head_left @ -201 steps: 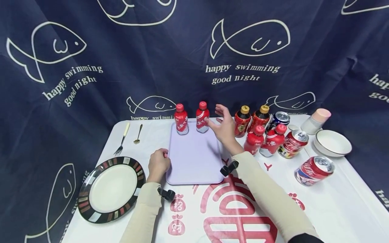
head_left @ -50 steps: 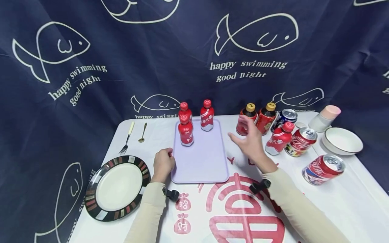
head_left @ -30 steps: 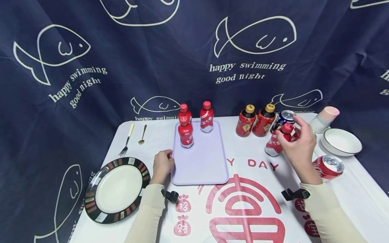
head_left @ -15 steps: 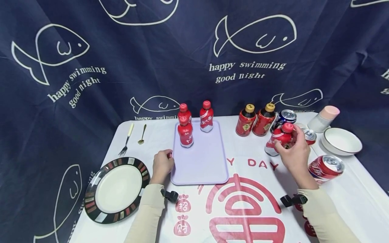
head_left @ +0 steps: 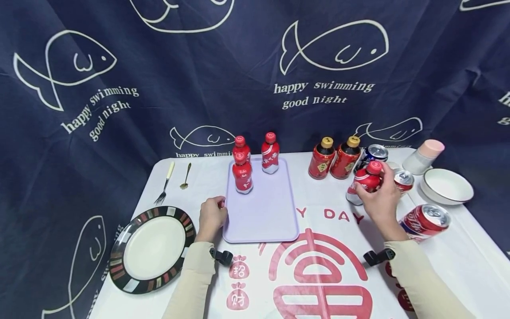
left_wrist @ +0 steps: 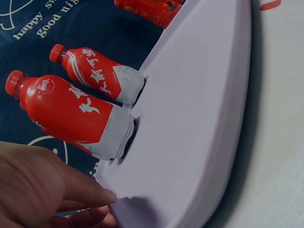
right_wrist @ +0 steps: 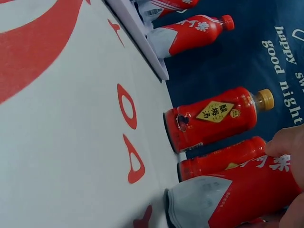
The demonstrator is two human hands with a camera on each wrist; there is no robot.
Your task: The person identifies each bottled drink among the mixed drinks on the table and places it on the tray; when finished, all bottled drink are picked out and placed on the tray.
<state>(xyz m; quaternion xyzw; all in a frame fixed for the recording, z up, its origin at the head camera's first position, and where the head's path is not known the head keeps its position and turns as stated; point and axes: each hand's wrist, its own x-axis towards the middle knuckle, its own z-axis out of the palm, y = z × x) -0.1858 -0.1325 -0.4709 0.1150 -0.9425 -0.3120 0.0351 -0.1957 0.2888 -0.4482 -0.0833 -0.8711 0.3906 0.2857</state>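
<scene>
On the right of the table in the head view, my right hand (head_left: 381,200) grips a red-capped red and white drink bottle (head_left: 365,180), thumb on its near side. The right wrist view shows this bottle (right_wrist: 237,194) upright, its base at the tablecloth. My left hand (head_left: 213,215) pinches the left rim of a pale lilac tray (head_left: 263,221); in the left wrist view, my fingertip (left_wrist: 110,195) lies at the tray's edge. Three matching bottles stand on the tray: a front left bottle (head_left: 243,177), a rear left bottle (head_left: 247,153) partly hidden by it, and a rear right bottle (head_left: 270,155).
Two yellow-capped dark drink bottles (head_left: 322,161) stand right of the tray. Around my right hand are a blue can (head_left: 376,153), red cans (head_left: 424,221), a pink-topped container (head_left: 424,155) and a white bowl (head_left: 448,186). Left lie a dark-rimmed plate (head_left: 153,248), fork (head_left: 164,186) and small spoon (head_left: 186,175).
A third red bottle has come onto the tray from the right-hand group. My right hand then moved right to another red bottle and closed round it. My left hand stayed at the tray.
</scene>
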